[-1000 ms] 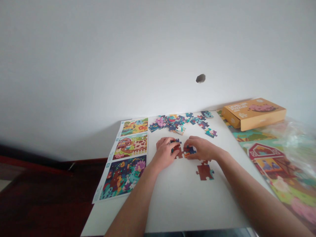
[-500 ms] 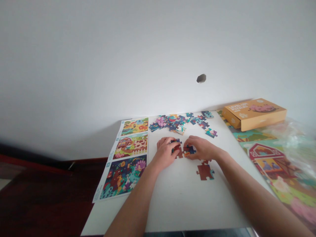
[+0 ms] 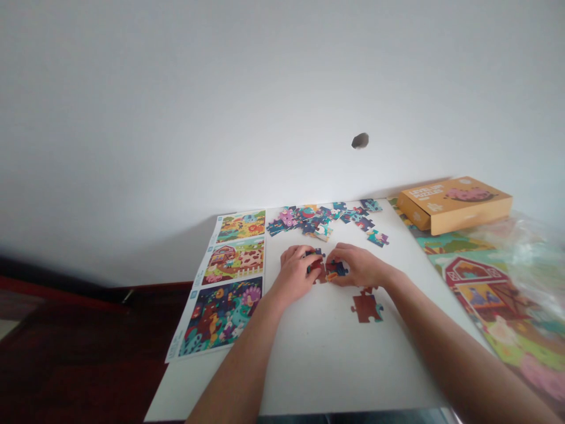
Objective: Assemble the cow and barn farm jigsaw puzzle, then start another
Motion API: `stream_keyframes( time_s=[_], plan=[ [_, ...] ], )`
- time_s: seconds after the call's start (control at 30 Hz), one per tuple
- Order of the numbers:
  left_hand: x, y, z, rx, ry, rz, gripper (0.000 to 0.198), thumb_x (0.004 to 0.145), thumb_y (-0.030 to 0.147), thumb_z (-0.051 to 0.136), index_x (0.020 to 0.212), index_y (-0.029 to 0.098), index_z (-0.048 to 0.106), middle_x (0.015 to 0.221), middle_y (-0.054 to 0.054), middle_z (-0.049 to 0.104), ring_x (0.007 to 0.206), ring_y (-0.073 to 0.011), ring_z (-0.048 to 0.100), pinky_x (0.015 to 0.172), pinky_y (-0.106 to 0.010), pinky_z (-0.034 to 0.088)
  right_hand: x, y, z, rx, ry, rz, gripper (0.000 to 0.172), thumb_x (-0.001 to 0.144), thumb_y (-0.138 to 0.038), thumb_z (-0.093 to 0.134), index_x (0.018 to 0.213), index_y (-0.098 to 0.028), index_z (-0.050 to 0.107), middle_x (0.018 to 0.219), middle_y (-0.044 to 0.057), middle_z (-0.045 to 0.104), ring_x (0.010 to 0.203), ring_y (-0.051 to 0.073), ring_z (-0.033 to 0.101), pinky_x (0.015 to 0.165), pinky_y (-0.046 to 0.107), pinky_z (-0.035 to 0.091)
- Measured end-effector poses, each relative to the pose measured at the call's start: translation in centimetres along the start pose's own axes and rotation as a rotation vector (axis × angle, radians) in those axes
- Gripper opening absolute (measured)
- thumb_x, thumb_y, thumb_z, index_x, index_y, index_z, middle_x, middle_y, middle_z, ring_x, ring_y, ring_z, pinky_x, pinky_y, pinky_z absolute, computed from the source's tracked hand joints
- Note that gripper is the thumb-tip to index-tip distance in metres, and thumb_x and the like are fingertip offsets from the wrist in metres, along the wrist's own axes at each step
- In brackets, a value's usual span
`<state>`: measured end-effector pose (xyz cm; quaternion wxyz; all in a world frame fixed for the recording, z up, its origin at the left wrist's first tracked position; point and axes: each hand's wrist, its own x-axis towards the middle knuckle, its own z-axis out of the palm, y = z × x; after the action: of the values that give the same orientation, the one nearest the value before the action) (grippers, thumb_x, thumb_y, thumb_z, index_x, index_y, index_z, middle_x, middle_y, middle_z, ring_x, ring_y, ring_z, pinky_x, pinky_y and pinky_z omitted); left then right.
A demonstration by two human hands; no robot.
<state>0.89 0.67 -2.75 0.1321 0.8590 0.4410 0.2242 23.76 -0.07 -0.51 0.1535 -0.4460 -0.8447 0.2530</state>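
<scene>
My left hand (image 3: 296, 273) grips a dark blue and brown puzzle piece (image 3: 319, 274) lying on the white table. Close against its right side is a dark blue puzzle piece with an orange patch (image 3: 338, 269), which my right hand (image 3: 354, 264) holds by its edges. The two pieces meet edge to edge; whether their tabs are fully locked I cannot tell. Below my right hand lies a brown puzzle piece (image 3: 367, 308) with a teal corner, and another brown bit just above it is partly hidden by the hand.
Several loose puzzle pieces (image 3: 304, 219) are heaped at the table's back by the wall. A sheet with three pictures (image 3: 229, 315) lies at left. An orange puzzle box (image 3: 459, 206), a clear plastic bag (image 3: 538, 259) and a large farm picture (image 3: 485, 294) are at right.
My right hand has moved slightly left with its puzzle piece, closing the gap to the piece under my left hand. My left hand has stayed in place.
</scene>
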Motion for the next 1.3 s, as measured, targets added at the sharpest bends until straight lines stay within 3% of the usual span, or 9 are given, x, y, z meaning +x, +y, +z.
stream_keyframes(
  time_s=[0.63,0.77,0.87,0.93,1.03,1.2,1.3],
  plan=[
    [0.0,-0.1,0.0,-0.035,0.030,0.020,0.026,0.086,0.021,0.069,0.110,0.028,0.073,0.124,-0.006,0.062,0.120,-0.0271,0.051,0.107,-0.048,0.042,0.1,-0.1,0.3,0.014,0.035,-0.003,0.031,0.077,-0.040,0.075,0.102,-0.023,0.070,0.097,0.005,0.062,0.088,0.019,0.061,0.078,0.027,0.046],
    [0.0,-0.1,-0.3,-0.068,0.082,0.074,0.016,0.087,0.021,0.068,0.098,0.027,0.077,0.130,-0.005,0.060,0.125,-0.0270,0.047,0.108,-0.047,0.040,0.2,-0.2,-0.2,0.036,0.159,-0.006,0.016,0.080,-0.030,0.071,0.093,-0.020,0.072,0.088,0.003,0.063,0.078,0.015,0.059,0.073,0.025,0.043],
    [0.0,0.1,-0.4,-0.085,0.039,0.121,0.013,0.088,0.024,0.069,0.094,0.030,0.078,0.123,-0.003,0.064,0.120,-0.0259,0.049,0.106,-0.047,0.040,0.3,-0.4,-0.5,0.004,0.304,0.067,0.009,0.083,-0.022,0.063,0.081,-0.018,0.071,0.070,0.000,0.059,0.064,0.012,0.052,0.064,0.023,0.038],
    [0.0,0.3,-0.5,-0.096,-0.011,0.138,0.013,0.087,0.025,0.069,0.094,0.031,0.079,0.117,-0.003,0.066,0.116,-0.0252,0.050,0.104,-0.046,0.041,0.3,-0.5,-0.5,-0.025,0.268,0.110,0.009,0.080,-0.021,0.063,0.079,-0.019,0.072,0.063,-0.002,0.057,0.059,0.011,0.049,0.060,0.023,0.034],
    [0.0,0.6,-0.5,-0.099,-0.042,0.138,0.015,0.088,0.026,0.069,0.098,0.031,0.078,0.115,-0.004,0.066,0.115,-0.0250,0.051,0.103,-0.046,0.041,0.3,-0.6,-0.4,-0.035,0.105,0.151,0.009,0.077,-0.019,0.064,0.076,-0.021,0.074,0.060,-0.003,0.059,0.055,0.010,0.049,0.057,0.023,0.031],
    [0.0,0.8,-0.7,-0.079,-0.033,0.141,0.018,0.088,0.026,0.069,0.102,0.033,0.078,0.115,-0.004,0.066,0.117,-0.0251,0.051,0.104,-0.046,0.041,0.2,-0.7,-0.8,-0.067,0.236,0.176,0.014,0.084,-0.026,0.061,0.085,-0.020,0.074,0.062,-0.002,0.061,0.057,0.011,0.052,0.059,0.023,0.034],
    [0.0,0.9,-0.7,-0.071,-0.039,0.136,0.017,0.087,0.027,0.070,0.099,0.034,0.079,0.116,-0.004,0.066,0.116,-0.0253,0.052,0.104,-0.046,0.041,0.1,-0.6,-1.1,-0.120,0.113,0.247,0.011,0.081,-0.026,0.064,0.082,-0.022,0.074,0.064,-0.001,0.064,0.059,0.013,0.055,0.057,0.024,0.034]
  ],
)
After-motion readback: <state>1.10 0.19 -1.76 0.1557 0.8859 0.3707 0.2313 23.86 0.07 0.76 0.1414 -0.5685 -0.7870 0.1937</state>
